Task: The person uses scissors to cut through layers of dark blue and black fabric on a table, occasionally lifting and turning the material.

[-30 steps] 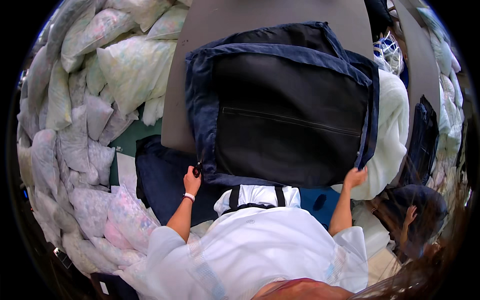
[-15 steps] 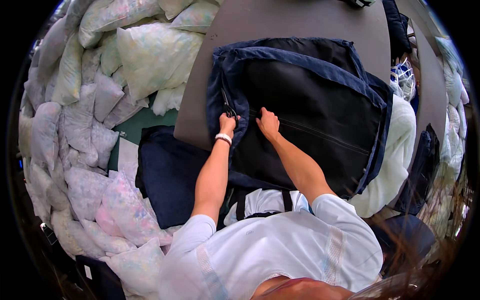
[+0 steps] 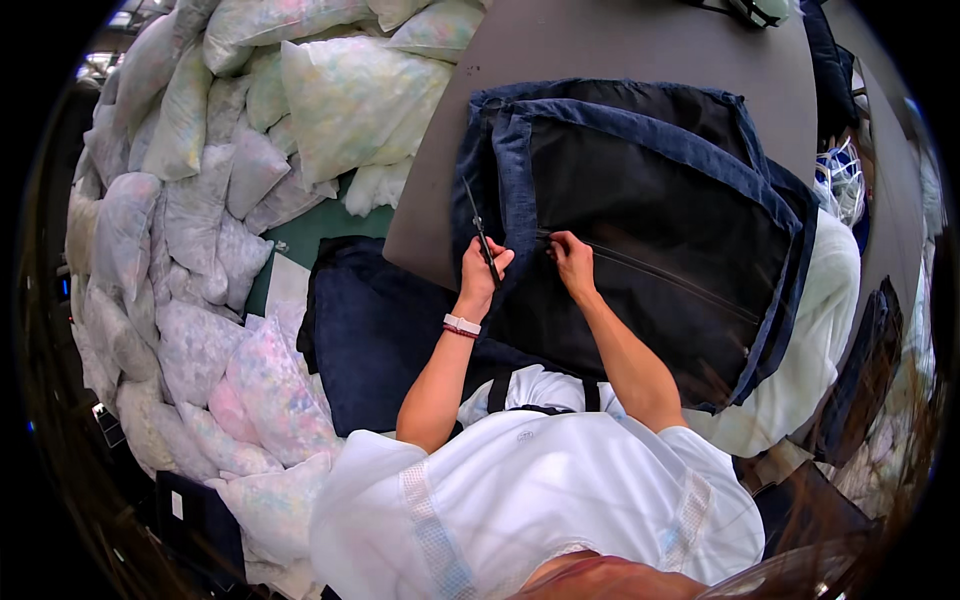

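My left hand (image 3: 480, 276) holds scissors (image 3: 478, 226); right hand (image 3: 573, 264) narrowed at cover (image 3: 650, 190), pinch unclear; probably soft, light; grip its blue edge (image 3: 517, 170).

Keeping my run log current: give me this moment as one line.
left grip: holds black scissors | right grip: at left end of stitched line, grasp unclear | navy-edged black cover: on gray table

Tabletop (image 3: 600, 45) beyond the cover (image 3: 650, 195) leaves passage; piled pillows (image 3: 360, 105) block the left.
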`<state>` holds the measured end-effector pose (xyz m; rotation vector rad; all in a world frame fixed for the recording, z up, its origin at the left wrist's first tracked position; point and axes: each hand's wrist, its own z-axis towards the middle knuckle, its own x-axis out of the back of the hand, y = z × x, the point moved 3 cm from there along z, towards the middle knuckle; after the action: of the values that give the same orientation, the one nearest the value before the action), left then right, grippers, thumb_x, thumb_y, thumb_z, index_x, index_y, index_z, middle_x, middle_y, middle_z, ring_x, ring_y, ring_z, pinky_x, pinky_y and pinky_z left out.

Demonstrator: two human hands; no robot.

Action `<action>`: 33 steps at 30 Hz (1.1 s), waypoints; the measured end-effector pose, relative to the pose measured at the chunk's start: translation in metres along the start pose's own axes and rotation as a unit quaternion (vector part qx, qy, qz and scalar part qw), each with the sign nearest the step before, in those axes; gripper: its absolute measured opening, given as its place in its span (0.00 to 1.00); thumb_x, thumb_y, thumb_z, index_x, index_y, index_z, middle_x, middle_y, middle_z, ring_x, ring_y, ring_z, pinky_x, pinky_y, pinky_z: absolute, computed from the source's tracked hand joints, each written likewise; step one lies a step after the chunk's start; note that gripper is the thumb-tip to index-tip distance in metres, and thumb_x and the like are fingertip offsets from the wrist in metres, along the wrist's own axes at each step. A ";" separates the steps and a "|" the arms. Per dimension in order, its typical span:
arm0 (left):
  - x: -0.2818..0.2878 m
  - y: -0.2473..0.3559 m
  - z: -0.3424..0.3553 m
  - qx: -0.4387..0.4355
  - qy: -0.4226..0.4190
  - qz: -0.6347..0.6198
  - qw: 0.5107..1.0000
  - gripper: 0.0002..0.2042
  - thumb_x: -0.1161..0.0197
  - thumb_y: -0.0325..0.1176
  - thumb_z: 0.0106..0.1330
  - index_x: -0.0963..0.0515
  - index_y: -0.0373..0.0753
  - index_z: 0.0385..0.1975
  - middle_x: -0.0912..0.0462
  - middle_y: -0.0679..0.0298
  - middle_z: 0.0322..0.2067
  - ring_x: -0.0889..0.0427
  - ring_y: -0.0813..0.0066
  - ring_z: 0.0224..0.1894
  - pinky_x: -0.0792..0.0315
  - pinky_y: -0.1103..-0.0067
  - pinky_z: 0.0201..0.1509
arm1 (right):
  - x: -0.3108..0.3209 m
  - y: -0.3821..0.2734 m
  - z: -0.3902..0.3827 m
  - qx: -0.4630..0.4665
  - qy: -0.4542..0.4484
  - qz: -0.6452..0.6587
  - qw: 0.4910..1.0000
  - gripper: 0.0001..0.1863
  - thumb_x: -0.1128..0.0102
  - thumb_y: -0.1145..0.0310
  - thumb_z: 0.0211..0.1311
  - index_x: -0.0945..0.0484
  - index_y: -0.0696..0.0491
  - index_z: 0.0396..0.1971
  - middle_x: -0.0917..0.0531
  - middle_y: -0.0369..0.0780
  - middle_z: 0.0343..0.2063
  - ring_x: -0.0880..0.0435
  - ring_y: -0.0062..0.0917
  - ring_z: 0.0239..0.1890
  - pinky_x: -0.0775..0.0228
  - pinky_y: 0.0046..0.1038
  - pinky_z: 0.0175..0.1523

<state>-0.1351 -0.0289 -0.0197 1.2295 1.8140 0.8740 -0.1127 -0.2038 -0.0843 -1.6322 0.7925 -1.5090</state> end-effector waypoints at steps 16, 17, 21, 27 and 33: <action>0.066 0.032 -0.008 -0.136 0.068 -0.039 0.988 0.13 0.38 0.19 0.54 0.34 0.44 0.29 0.29 0.71 0.24 0.33 0.87 0.19 0.39 0.89 0.17 | 0.356 0.090 -0.178 -0.355 0.226 -0.344 0.839 0.09 0.46 0.62 0.57 0.27 0.51 0.32 0.20 0.50 0.29 0.21 0.49 0.37 0.30 0.47 0.40; 0.073 0.035 -0.003 -0.165 0.104 0.009 0.981 0.12 0.38 0.19 0.54 0.34 0.42 0.28 0.29 0.71 0.23 0.34 0.87 0.19 0.40 0.89 0.17 | 0.389 0.103 -0.202 -0.371 0.266 -0.341 0.822 0.09 0.47 0.62 0.58 0.27 0.51 0.31 0.20 0.49 0.28 0.21 0.48 0.37 0.30 0.45 0.40; 0.059 0.044 0.017 -0.253 0.217 0.443 0.832 0.10 0.39 0.24 0.55 0.34 0.33 0.32 0.26 0.61 0.24 0.24 0.67 0.28 0.30 0.72 0.34 | 0.432 0.150 -0.245 -0.320 0.307 -0.267 0.855 0.09 0.47 0.63 0.58 0.29 0.54 0.31 0.20 0.49 0.28 0.22 0.47 0.36 0.33 0.44 0.40; -0.120 -0.003 -0.025 -0.258 -0.042 0.297 0.919 0.06 0.44 0.22 0.60 0.34 0.32 0.33 0.23 0.56 0.29 0.21 0.73 0.27 0.24 0.79 0.33 | 0.392 0.164 -0.249 -0.312 0.435 -0.067 0.842 0.08 0.46 0.68 0.59 0.27 0.59 0.32 0.22 0.43 0.25 0.23 0.29 0.29 0.33 0.28 0.37; -0.369 -0.082 -0.120 0.075 -0.395 0.239 0.884 0.14 0.36 0.35 0.59 0.34 0.35 0.32 0.20 0.55 0.29 0.18 0.74 0.27 0.32 0.85 0.25 | 0.391 0.108 -0.249 -0.229 0.444 0.002 0.867 0.06 0.45 0.73 0.57 0.28 0.61 0.29 0.22 0.52 0.40 0.24 0.41 0.47 0.34 0.32 0.51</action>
<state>-0.1844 -0.4170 0.0451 1.8373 0.9387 0.3616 -0.3117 -0.6206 0.0288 -1.1534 1.7527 -2.2086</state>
